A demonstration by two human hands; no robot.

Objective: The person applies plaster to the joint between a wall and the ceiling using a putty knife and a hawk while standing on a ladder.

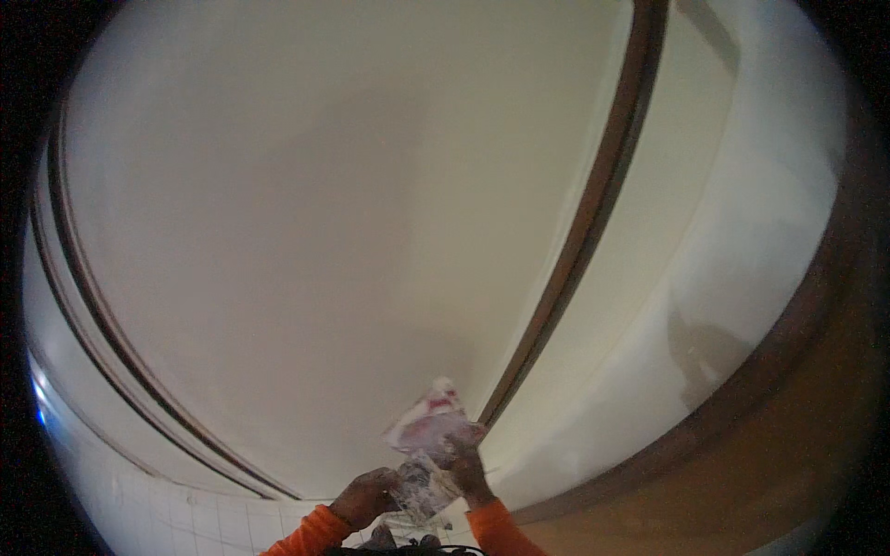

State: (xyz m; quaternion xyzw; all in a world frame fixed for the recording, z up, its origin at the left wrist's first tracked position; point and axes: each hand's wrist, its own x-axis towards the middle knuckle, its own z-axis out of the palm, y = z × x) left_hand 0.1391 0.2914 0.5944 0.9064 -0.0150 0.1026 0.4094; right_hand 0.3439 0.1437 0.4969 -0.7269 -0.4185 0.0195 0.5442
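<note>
We see the crumpled plastic wrapper (421, 443) before the pale panel (315, 232), the right hand (465, 464) gripping its side, the left hand (367, 498) pinching its lower edge, presumably because limp film needs both.

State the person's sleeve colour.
Orange on both sleeves, best seen in the head view.

The head camera is looking from above the person's own hands, facing down and outward toward a large pale surface (324, 232) that is filling the far scene. The left hand (369, 496) and right hand (464, 461) are appearing small at the near edge. The fisheye lens is curving the brown strip (604, 181) on the right.
</note>
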